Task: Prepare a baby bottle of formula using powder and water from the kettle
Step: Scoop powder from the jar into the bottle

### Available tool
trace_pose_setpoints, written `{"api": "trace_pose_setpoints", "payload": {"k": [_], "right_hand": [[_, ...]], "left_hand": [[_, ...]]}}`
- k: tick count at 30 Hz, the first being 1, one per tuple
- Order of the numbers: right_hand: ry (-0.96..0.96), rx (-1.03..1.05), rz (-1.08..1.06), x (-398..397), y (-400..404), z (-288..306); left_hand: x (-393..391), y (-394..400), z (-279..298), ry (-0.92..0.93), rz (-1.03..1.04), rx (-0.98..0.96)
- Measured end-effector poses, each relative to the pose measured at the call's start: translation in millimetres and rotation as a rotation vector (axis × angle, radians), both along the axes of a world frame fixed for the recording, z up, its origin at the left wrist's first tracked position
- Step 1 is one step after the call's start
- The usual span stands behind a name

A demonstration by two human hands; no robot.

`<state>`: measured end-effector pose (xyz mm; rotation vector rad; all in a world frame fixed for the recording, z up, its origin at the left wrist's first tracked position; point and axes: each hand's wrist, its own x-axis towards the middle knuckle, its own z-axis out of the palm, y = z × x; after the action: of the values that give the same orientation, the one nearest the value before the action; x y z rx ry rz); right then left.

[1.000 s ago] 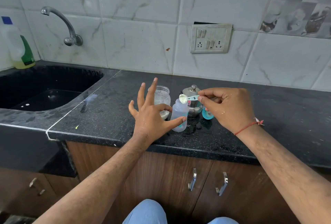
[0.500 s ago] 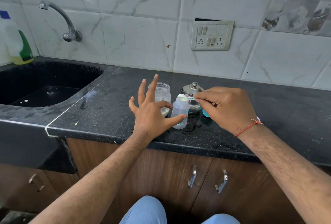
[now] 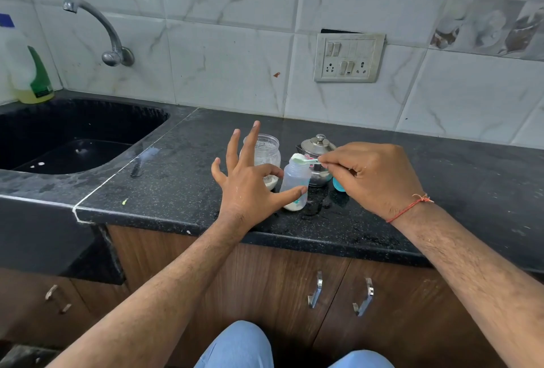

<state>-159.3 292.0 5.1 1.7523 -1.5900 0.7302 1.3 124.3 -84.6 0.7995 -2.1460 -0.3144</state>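
Black speckled stone forms the desk (image 3: 206, 211), where a small clear baby bottle (image 3: 295, 183) stands upright near the front edge, with white powder settled at its bottom. The left hand (image 3: 250, 188) steadies it: thumb and index finger curl round the bottle's body, while the other three fingers (image 3: 251, 143) spread straight upward and apart. The right hand (image 3: 374, 179) pinches the handle of a pale green scoop (image 3: 303, 159) between thumb and fingertips, its other fingers curled in. The scoop's bowl, heaped with white powder, sits right over the bottle's open mouth.

Just behind the left hand stands an open glass jar (image 3: 266, 152) with powder at its base. To the right of the jar, behind the bottle, is a small steel kettle (image 3: 316, 149) with a knobbed lid, partly hidden by the right hand. A teal bottle cap (image 3: 338, 186) peeks out beneath the right hand, on the desk just right of the kettle. A red thread (image 3: 410, 207) circles the right wrist.

At far left lies a dark sink (image 3: 88, 120) with a wall tap (image 3: 103, 31) above it and a detergent bottle (image 3: 29, 73) at its far corner. A switch plate (image 3: 348, 57) is set into the tiled wall.
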Motion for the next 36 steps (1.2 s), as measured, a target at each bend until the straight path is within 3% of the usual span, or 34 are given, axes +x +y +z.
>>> {"api": "trace_pose_setpoints", "payload": {"k": [19, 22, 26, 30, 36], "right_hand": [[-0.128, 0.012, -0.040, -0.3, -1.1, -2.9], [-0.309, -0.007, -0.062, -0.5, -3.1, -2.4], [-0.696, 0.036, -0.060, -6.4, -6.7, 3.6], [-1.026, 0.078, 0.007, -8.6, -12.7, 10.2], [-1.265, 0.080, 0.072, -6.0, -23.2, 16.6]], "left_hand": [[0.5, 1.2, 1.6, -0.008, -0.002, 0.011], [0.5, 1.3, 1.2, -0.012, -0.006, 0.009], [1.1, 0.8, 1.3, -0.024, -0.018, 0.009], [1.7, 0.0, -1.7, 0.094, -0.060, 0.014], [4.8, -2.8, -3.0, 0.193, -0.120, 0.098]]}}
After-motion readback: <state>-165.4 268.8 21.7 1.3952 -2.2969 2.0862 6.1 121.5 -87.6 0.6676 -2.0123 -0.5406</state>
